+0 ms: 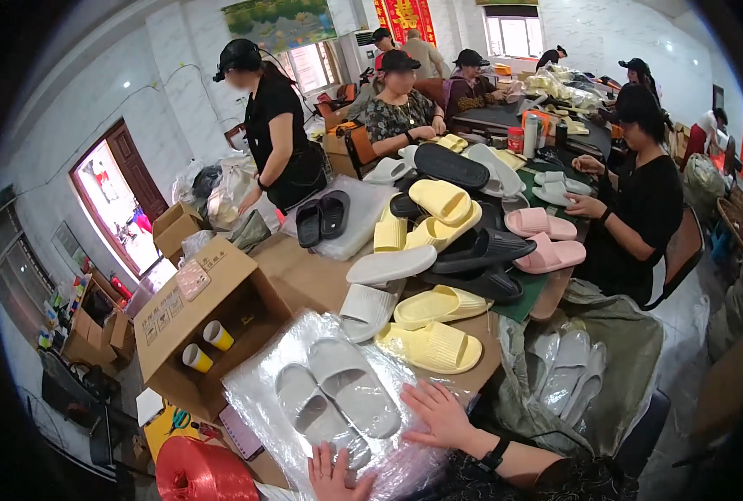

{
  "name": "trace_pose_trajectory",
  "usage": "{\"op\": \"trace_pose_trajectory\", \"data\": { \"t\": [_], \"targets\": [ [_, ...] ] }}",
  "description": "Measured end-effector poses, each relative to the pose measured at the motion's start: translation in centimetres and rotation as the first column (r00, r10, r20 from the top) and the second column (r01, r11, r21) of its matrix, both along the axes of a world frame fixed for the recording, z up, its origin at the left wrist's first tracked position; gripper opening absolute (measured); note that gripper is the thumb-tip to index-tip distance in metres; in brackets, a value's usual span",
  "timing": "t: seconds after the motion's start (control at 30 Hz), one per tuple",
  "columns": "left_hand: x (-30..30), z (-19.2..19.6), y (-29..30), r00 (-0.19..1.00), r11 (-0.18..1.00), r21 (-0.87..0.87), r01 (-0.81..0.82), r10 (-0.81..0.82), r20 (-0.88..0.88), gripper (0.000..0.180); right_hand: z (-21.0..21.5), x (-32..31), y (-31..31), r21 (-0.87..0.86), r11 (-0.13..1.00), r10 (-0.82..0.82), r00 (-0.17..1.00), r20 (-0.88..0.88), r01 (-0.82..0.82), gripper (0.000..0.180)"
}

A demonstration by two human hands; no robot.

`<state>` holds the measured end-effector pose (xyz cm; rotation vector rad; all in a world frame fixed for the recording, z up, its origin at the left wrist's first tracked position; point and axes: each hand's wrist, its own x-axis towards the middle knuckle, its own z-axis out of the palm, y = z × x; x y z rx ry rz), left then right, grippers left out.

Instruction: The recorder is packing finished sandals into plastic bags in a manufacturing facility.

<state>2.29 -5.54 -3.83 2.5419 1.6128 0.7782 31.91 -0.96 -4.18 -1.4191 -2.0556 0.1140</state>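
Observation:
A pair of grey slippers (360, 389) lies side by side on a stack of clear plastic bags (258, 367) in front of me. My left hand (335, 478) is open, fingers spread, at the near end of the left slipper and the plastic. My right hand (441, 415) also lies open with its fingers apart, at the right edge of the plastic beside the right slipper. Neither hand grips anything. Just beyond my right hand rests a yellow slipper (430, 346), in front of a heap of yellow, white, black and pink slippers.
An open cardboard box (208, 309) with two yellow-and-white cups stands at left. Near it are a red twine roll (204, 469) and green scissors (179, 420). An open sack (622, 367) holding bagged slippers sits at right. A co-worker (630, 200) handles slippers across the table; others work farther back.

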Motion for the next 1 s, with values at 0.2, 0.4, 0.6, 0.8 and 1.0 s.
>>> {"op": "trace_pose_trajectory", "data": {
  "t": [0.2,0.4,0.6,0.8,1.0],
  "targets": [
    [0.2,0.4,-0.1,1.000,1.000,-0.006,0.021,-0.021,0.005,0.074,-1.0,0.1,-0.1,-0.030,1.000,-0.005,1.000,-0.004,0.005,0.078],
    [0.5,2.2,-0.2,0.999,1.000,-0.018,0.021,-0.021,0.036,0.071,0.0,-0.2,-0.2,-0.033,0.999,0.009,1.000,-0.005,-0.010,0.077],
    [0.4,1.9,-0.3,0.998,1.000,-0.015,0.013,-0.012,0.059,0.070,0.1,-0.4,-0.4,-0.056,0.998,-0.004,1.000,-0.002,0.004,0.078],
    [0.3,0.8,-0.1,0.995,1.000,0.022,-0.008,0.006,0.099,0.063,-0.4,-0.2,-0.3,-0.029,0.999,-0.026,0.999,0.019,0.026,0.078],
    [0.3,0.9,-0.5,0.997,1.000,0.000,-0.016,0.016,0.081,0.074,-0.2,0.0,-0.6,-0.092,0.996,-0.003,1.000,0.023,0.005,0.078]
  ]
}}
